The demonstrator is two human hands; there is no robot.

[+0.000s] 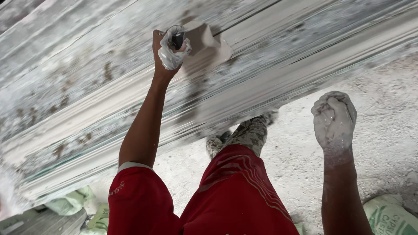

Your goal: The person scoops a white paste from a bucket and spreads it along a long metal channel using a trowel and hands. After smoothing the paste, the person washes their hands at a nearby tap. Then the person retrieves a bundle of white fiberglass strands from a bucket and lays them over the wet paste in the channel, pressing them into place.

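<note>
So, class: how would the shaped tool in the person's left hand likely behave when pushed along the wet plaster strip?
The tool looks rigid, so it probably holds its shape rather than flexing. The left hand gripping its dark handle is coated in wet plaster, so the grip may be slippery. The long plaster moulding looks soft and easily marred.

The left hand (170,47) is stretched far forward on a straight, bare arm, its fingers closed tight around a dark handle, knuckles and palm smeared with wet white plaster. The right hand (334,118) hangs back, well apart from the left and nearer the body, curled into a loose fist, wholly coated in white plaster up to the wrist.
</note>
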